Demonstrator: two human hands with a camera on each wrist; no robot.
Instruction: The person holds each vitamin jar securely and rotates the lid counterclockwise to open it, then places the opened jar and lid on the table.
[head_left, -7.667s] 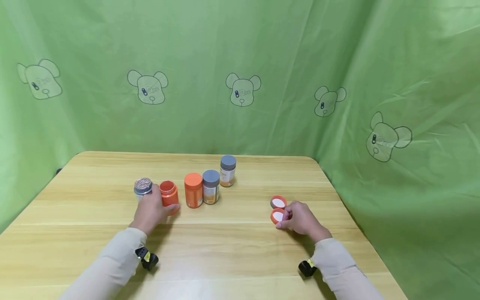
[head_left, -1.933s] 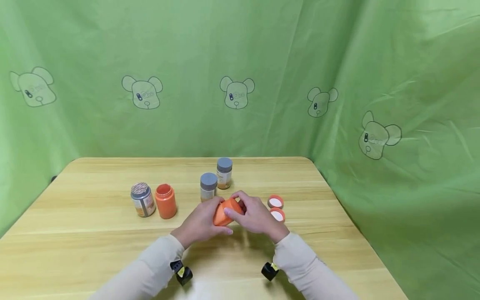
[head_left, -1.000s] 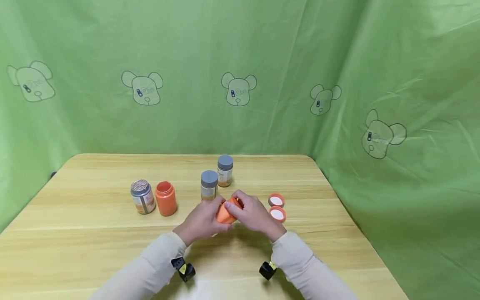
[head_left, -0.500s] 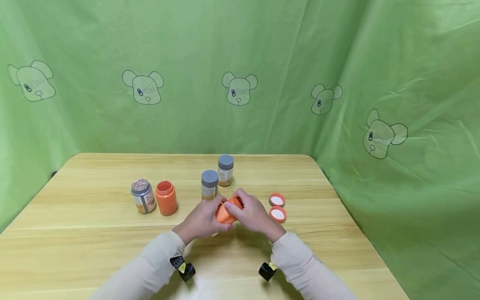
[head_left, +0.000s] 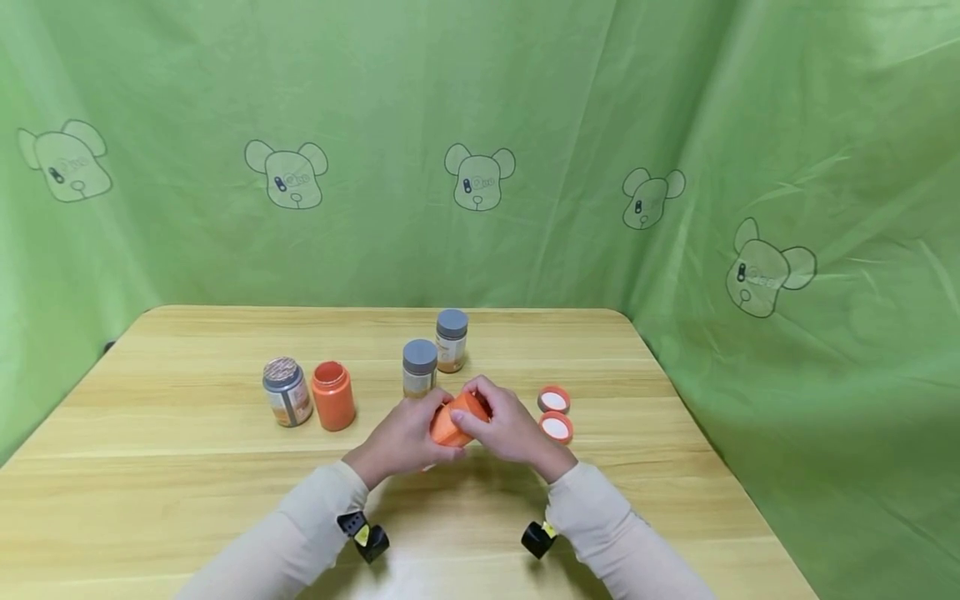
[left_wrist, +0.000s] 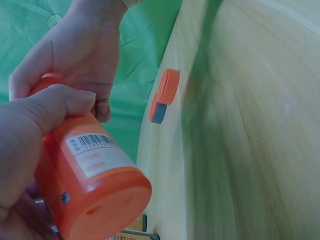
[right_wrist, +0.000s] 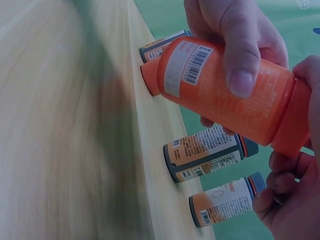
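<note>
In the head view an orange bottle is held tilted over the middle of the table. My left hand (head_left: 405,437) grips its body, and its round base and barcode label show on the orange bottle (left_wrist: 100,200) in the left wrist view. At the other end, the fingers and thumb of my right hand (head_left: 510,427) hold the orange screw lid (right_wrist: 294,120), which sits on the bottle in the right wrist view. Just behind my left hand stands a bottle with a grey lid (head_left: 419,358); that bottle's lower part is hidden.
Another grey-lidded bottle (head_left: 452,342) stands farther back. On the left are a lidless grey-necked bottle (head_left: 288,404) with a foil-like top and a lidless orange bottle (head_left: 334,404). Two upturned lids, a grey-sided lid (head_left: 553,400) and an orange lid (head_left: 556,428), lie at right.
The lidded orange bottle has left its place beside the grey-lidded one and is in both hands. My left hand released the lidless orange bottle; my right hand left the lids and now shifts slightly round this lid.
</note>
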